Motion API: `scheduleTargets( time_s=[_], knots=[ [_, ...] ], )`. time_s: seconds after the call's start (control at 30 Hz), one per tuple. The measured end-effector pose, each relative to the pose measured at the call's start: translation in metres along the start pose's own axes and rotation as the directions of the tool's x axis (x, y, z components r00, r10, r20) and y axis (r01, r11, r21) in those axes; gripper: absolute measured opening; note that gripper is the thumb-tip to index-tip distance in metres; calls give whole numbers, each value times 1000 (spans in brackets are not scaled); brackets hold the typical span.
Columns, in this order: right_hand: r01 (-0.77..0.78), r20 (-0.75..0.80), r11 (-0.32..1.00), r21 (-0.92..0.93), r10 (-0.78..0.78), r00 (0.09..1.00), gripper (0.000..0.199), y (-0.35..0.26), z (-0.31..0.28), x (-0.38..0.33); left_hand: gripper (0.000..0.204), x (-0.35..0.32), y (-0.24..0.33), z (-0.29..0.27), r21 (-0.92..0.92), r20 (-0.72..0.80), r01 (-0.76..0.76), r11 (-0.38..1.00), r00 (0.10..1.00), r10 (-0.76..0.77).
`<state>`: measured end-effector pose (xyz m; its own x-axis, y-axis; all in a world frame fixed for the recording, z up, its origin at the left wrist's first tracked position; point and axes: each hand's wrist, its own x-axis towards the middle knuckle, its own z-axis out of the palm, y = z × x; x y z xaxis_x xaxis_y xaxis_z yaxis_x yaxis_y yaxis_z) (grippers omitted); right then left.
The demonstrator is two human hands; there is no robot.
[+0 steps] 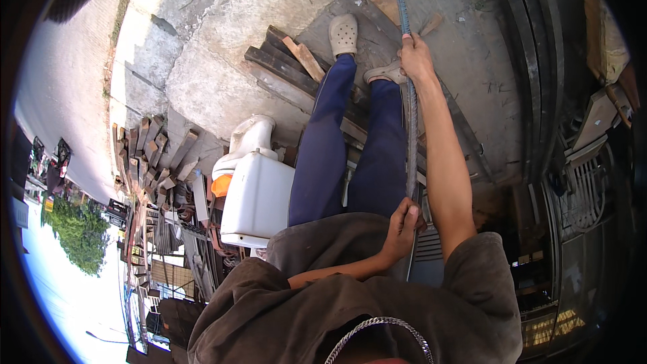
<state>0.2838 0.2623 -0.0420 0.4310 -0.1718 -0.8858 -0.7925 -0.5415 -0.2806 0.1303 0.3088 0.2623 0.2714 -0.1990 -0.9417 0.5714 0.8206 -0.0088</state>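
A long ribbed steel bar [412, 141], which looks like rebar, runs from the far edge toward my body, along the right side of my legs. Its far part is bluish and curves slightly. Low down by my waist, my left hand [402, 224] is closed around the near stretch of the bar, thumb on top. Farther out, beside my right shoe, my right hand [416, 58] grips the same bar with the arm extended. The bar's far end passes out of view; the near end is partly hidden behind my left hand.
Dark wooden beams [283, 67] lie on the concrete by my feet. A white toilet [256, 192] stands to my left, near a pile of timber offcuts [151, 145]. Long dark beams [536, 47] line the right side, with a pale plastic chair [586, 192] nearby.
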Motion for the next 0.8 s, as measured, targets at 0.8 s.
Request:
scheduleTargets(
  time_s=[0.8],
  knots=[
    [129,-33,832,-540,-174,984,40,86,77,-43,24,-38,-15,-21,56,-184,91,994,980,-79]
  ],
)
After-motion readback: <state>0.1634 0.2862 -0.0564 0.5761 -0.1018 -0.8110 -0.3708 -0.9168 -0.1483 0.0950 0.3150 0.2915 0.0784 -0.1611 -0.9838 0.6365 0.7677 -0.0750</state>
